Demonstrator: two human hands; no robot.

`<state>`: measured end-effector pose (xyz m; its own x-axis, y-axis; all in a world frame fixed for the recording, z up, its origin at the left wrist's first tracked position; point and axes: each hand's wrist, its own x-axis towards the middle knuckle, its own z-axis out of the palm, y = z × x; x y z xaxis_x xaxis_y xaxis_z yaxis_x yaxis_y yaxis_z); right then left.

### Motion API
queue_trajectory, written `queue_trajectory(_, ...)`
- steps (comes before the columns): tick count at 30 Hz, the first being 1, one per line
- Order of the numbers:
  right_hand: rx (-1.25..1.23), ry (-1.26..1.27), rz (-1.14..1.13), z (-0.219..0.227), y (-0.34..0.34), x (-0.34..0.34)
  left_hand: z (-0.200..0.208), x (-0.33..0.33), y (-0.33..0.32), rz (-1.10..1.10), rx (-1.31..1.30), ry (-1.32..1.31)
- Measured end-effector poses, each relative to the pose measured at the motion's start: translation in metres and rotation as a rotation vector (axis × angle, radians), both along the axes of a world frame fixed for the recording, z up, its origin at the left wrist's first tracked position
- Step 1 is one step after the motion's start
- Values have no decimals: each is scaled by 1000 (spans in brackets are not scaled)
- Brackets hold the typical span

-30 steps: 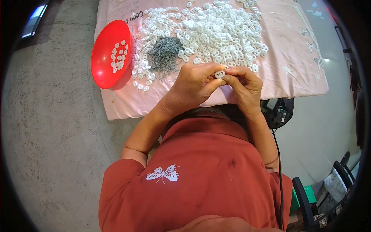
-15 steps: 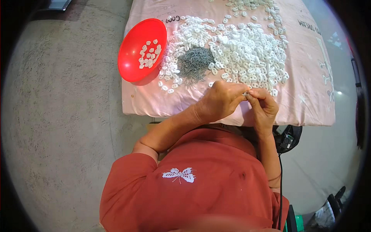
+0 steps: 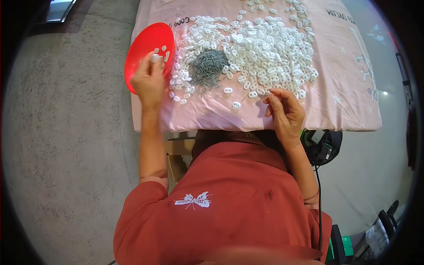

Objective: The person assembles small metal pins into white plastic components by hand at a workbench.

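Observation:
My left hand (image 3: 149,81), slightly blurred, is raised at the near right rim of the red bowl (image 3: 134,53). Its fingertips pinch a small white plastic piece (image 3: 155,57). Some pale blocky pieces (image 3: 164,47) lie inside the bowl, partly hidden by the hand. At the near edge of a large heap of white oval plastic pieces (image 3: 274,53), my right hand (image 3: 289,112) has its thumb and forefinger drawn together at a white oval piece (image 3: 267,91). Its remaining fingers are curled. Left of the heap lies a pile of small grey metal screws (image 3: 207,66).
A pink printed cloth (image 3: 335,106) covers the table. Two loose oval pieces, one further off (image 3: 228,90) and one nearer (image 3: 236,105), lie in front of the screws. A dark round case with a cable (image 3: 324,148) sits below the table's near edge at right.
My hands were together over the table's near edge, fingertips on a small white piece. My left hand has swung left to the bowl with a piece; my right has shifted slightly left.

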<state>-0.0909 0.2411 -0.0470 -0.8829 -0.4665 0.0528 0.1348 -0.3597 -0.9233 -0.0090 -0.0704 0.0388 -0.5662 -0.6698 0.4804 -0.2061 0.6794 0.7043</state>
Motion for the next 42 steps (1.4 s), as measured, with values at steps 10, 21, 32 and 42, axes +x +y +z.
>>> queue_trajectory(10, -11, 6, -62, 2, 3, 0, -8, -3, 47, -303, -224, -158)
queue_trajectory(21, 129, 130, -42, -4, -2, 4, -45, -7, 94, -592, -149, -393)
queue_trajectory(32, 239, 340, -29, 1, -18, 0, -36, -17, 130, -654, 892, -263)
queue_trajectory(42, 65, -31, 156, 0, -21, -1, -31, -19, 128, -730, 924, -293)
